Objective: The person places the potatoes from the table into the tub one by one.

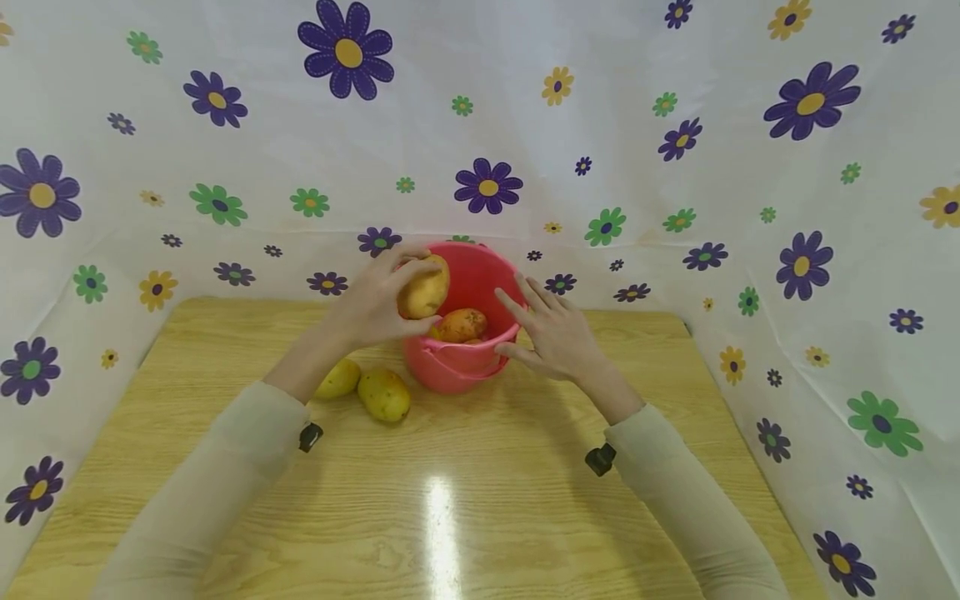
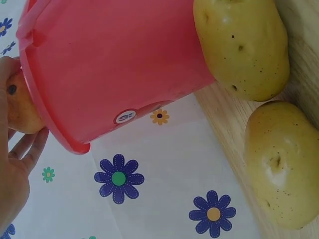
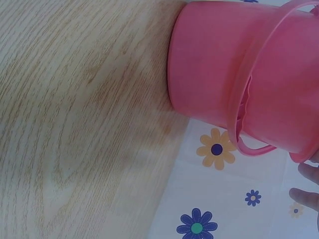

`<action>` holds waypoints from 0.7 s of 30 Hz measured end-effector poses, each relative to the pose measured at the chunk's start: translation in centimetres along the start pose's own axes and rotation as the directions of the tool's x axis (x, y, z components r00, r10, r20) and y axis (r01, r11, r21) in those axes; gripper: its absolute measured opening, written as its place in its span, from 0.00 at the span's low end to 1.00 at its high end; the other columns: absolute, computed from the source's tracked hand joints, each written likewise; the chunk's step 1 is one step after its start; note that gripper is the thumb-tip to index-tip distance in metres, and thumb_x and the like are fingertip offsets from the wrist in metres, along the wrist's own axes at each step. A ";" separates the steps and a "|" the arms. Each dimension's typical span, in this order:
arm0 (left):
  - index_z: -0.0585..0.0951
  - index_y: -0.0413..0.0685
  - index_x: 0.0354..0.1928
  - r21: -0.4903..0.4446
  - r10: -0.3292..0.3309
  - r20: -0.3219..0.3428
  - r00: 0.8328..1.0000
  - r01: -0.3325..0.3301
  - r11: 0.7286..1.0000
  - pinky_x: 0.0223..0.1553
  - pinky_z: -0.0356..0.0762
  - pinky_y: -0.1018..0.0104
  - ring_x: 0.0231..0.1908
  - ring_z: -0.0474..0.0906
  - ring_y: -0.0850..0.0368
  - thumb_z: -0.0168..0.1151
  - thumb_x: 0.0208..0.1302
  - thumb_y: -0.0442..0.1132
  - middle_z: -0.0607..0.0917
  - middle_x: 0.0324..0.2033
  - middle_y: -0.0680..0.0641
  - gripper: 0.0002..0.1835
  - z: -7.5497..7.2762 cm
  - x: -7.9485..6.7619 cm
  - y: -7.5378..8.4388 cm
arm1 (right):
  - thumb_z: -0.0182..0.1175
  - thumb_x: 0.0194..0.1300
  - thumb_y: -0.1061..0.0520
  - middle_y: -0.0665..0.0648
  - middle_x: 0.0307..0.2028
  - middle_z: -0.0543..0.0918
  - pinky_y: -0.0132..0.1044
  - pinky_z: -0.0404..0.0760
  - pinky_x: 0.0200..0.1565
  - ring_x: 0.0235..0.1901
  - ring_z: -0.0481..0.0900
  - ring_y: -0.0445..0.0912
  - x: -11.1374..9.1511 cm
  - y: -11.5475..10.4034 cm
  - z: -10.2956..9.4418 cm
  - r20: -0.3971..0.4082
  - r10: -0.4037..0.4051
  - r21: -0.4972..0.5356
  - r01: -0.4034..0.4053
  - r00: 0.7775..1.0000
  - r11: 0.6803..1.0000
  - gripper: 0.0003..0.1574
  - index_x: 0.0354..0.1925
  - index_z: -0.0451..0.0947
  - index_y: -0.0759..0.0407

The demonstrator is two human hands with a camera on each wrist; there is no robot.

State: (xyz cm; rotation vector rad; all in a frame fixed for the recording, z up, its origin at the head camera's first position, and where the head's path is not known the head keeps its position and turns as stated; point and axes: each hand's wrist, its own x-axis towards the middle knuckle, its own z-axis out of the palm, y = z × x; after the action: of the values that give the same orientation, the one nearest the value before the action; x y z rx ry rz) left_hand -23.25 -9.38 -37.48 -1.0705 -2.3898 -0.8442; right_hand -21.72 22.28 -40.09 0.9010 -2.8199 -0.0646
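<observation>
A pink bucket (image 1: pixel 459 367) stands upright near the back of the wooden table, its handle hanging down at the front. Between fingers and thumb, my left hand (image 1: pixel 372 298) grips a yellow-brown potato (image 1: pixel 426 289) at the bucket's left rim. Inside the bucket lies a reddish-brown potato (image 1: pixel 462 325), with others partly hidden beneath it. My right hand (image 1: pixel 555 336) is at the right rim with its fingers extended; whether they touch it is unclear. Two yellowish potatoes rest on the table left of the bucket: one nearer potato (image 1: pixel 384 395) and one partly covered by my left forearm (image 1: pixel 339 379).
The wooden table (image 1: pixel 517 492) stretches toward me in front of the bucket. A white cloth with printed flowers (image 1: pixel 637 175) hangs behind the table and along both sides. Small black devices (image 1: pixel 600 459) sit at both wrists.
</observation>
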 end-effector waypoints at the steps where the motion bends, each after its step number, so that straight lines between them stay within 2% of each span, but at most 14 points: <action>1: 0.80 0.45 0.64 0.003 -0.004 0.010 1.000 0.004 1.000 0.63 0.85 0.43 0.68 0.73 0.40 0.81 0.54 0.44 0.76 0.67 0.38 0.35 0.1 0.2 0.0 | 0.34 0.71 0.16 0.61 0.85 0.50 0.63 0.69 0.76 0.83 0.56 0.61 0.0 0.0 0.0 0.001 0.002 0.001 -0.002 1.000 1.000 0.58 0.85 0.52 0.46; 3: 0.80 0.45 0.64 0.013 -0.017 0.028 0.999 0.017 1.000 0.64 0.85 0.44 0.68 0.74 0.41 0.81 0.54 0.45 0.76 0.67 0.39 0.35 0.3 0.5 -0.2 | 0.45 0.73 0.21 0.61 0.85 0.50 0.64 0.69 0.77 0.83 0.56 0.61 0.0 0.0 -0.1 0.006 0.005 0.001 -0.005 1.000 1.000 0.55 0.85 0.52 0.46; 5: 0.80 0.45 0.64 0.024 -0.031 0.048 0.998 0.030 0.999 0.64 0.85 0.44 0.67 0.74 0.41 0.81 0.55 0.45 0.76 0.67 0.39 0.35 0.5 0.8 -0.3 | 0.50 0.73 0.24 0.61 0.86 0.49 0.64 0.69 0.77 0.83 0.56 0.61 0.0 0.0 -0.1 0.012 0.008 0.001 -0.008 1.000 1.000 0.54 0.85 0.52 0.46; 7: 0.80 0.45 0.64 0.029 -0.045 0.071 0.996 0.043 0.999 0.64 0.85 0.45 0.67 0.74 0.41 0.81 0.55 0.45 0.75 0.67 0.39 0.35 0.7 1.1 -0.4 | 0.45 0.73 0.21 0.61 0.86 0.49 0.64 0.69 0.76 0.83 0.56 0.61 0.0 -0.1 -0.1 0.013 0.005 -0.004 -0.005 1.000 1.000 0.55 0.85 0.52 0.45; 9: 0.80 0.45 0.64 0.025 -0.058 0.097 0.994 0.056 0.998 0.63 0.85 0.45 0.66 0.75 0.40 0.80 0.55 0.46 0.75 0.66 0.39 0.35 0.8 1.3 -0.5 | 0.34 0.72 0.16 0.61 0.85 0.49 0.63 0.70 0.75 0.83 0.57 0.61 0.0 -0.1 -0.1 0.011 0.001 -0.008 -0.001 1.000 1.000 0.57 0.85 0.52 0.45; 13: 0.79 0.45 0.65 0.021 -0.073 0.148 0.986 0.071 0.997 0.62 0.86 0.44 0.66 0.74 0.40 0.80 0.56 0.46 0.75 0.65 0.38 0.35 1.2 1.8 -0.6 | 0.14 0.64 0.11 0.61 0.85 0.50 0.64 0.72 0.75 0.82 0.58 0.62 0.0 -0.1 0.0 0.001 -0.002 -0.009 0.002 1.000 1.000 0.67 0.85 0.52 0.46; 16: 0.79 0.46 0.65 0.039 -0.078 0.182 0.980 0.072 0.997 0.64 0.84 0.44 0.67 0.72 0.40 0.80 0.56 0.46 0.76 0.65 0.38 0.35 1.4 2.3 -0.6 | 0.09 0.61 0.10 0.62 0.85 0.50 0.64 0.71 0.75 0.83 0.57 0.62 0.0 -0.1 -0.1 0.000 0.000 0.001 0.000 1.000 1.000 0.71 0.84 0.53 0.46; 21: 0.79 0.48 0.66 0.082 -0.083 0.230 0.970 0.065 0.994 0.68 0.80 0.42 0.69 0.71 0.40 0.80 0.56 0.48 0.78 0.65 0.39 0.36 1.7 3.1 -0.5 | 0.10 0.61 0.10 0.61 0.85 0.49 0.64 0.70 0.76 0.83 0.56 0.61 0.0 0.0 -0.2 0.009 0.000 0.004 0.000 1.000 1.000 0.70 0.85 0.52 0.46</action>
State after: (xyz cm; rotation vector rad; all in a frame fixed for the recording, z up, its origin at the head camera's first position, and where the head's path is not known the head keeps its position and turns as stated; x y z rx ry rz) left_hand -25.77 -6.88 -37.19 -1.1117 -2.6479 -0.6799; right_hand -21.66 22.23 -39.88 0.9046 -2.8293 -0.0635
